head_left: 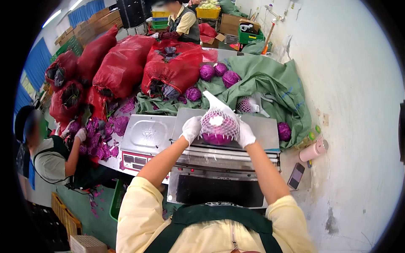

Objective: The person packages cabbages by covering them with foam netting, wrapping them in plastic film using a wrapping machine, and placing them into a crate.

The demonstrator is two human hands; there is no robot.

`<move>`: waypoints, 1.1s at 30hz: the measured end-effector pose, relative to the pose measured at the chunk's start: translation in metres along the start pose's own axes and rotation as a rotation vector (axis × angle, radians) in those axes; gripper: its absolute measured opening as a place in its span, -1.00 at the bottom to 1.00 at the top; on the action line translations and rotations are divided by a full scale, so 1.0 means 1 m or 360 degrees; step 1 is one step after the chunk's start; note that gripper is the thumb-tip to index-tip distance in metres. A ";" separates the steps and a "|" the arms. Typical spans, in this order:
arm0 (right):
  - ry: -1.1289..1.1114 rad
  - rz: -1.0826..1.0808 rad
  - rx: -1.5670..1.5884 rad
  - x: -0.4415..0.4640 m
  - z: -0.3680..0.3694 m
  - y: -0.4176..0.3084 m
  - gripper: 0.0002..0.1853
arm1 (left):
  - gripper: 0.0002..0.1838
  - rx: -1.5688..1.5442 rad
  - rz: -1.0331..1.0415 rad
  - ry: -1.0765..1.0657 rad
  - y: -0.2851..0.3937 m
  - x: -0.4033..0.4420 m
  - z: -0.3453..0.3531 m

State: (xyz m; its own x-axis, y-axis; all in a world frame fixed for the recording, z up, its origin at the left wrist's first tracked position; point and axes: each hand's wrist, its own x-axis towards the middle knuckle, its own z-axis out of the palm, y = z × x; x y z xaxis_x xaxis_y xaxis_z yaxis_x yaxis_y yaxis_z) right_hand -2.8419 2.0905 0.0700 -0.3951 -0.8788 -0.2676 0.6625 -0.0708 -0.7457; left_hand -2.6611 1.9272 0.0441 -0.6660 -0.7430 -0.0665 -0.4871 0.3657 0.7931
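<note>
Both my gloved hands hold a white foam net around a purple cabbage [216, 138] above the metal wrapping machine [219, 162]. On the net's left side is my left hand [192, 129], its fingers closed on the mesh. My right hand [245, 134] grips the net's right side. The net [219, 114] covers the upper part of the cabbage, its narrow end pointing up and away, while the lower purple part shows bare. Behind it, another netted cabbage [245, 105] lies on the green cloth [270, 76].
A scale [148, 134] stands left of the machine. Several cabbages and red mesh sacks [122, 63] lie behind. A pink bottle [313, 151] and a phone [296, 175] are at right, beside the wall. One co-worker [50, 158] handles leaves at left; another [183, 23] stands at the back.
</note>
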 end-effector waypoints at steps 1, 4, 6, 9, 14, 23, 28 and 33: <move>0.0089 -0.0190 0.0034 -0.012 0.014 0.000 -0.66 | -0.74 -0.0607 0.0041 -0.0013 0.005 -0.010 0.002; 0.0138 -0.0280 -0.0113 -0.075 0.069 -0.028 -0.71 | -0.74 -0.2077 -0.0112 -0.0187 0.061 -0.059 -0.021; 0.0028 -0.0370 -0.0332 -0.102 0.074 -0.030 -0.73 | -0.64 -0.2645 -0.0606 -0.0739 0.093 -0.110 -0.045; -0.0182 -0.0418 -0.0888 -0.157 0.090 -0.044 -0.76 | -0.27 -0.3085 -0.0571 -0.1190 0.082 -0.169 -0.046; -0.0170 -0.0130 -0.0979 -0.242 0.105 -0.063 -0.77 | -0.04 -0.2478 -0.1004 -0.0952 0.081 -0.209 -0.047; -0.0833 0.0553 -0.1298 -0.245 0.072 -0.065 -0.21 | -0.21 -0.2651 -0.0891 -0.1123 0.069 -0.219 0.003; -0.0534 0.0467 0.0239 -0.242 0.052 -0.038 -0.11 | -0.49 -0.1600 -0.0093 -0.0462 0.061 -0.257 -0.009; -0.0416 0.0487 -0.0082 -0.231 0.072 -0.004 -0.39 | -0.53 -0.2689 0.0528 -0.0498 0.048 -0.247 -0.005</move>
State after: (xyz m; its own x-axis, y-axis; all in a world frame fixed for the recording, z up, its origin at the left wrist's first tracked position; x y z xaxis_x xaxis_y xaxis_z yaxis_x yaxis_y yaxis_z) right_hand -2.7071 2.2595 0.1786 -0.0051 -0.9465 -0.3228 0.6891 0.2306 -0.6870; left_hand -2.5169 2.1256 0.1019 -0.7801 -0.5633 0.2722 0.6167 -0.6188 0.4867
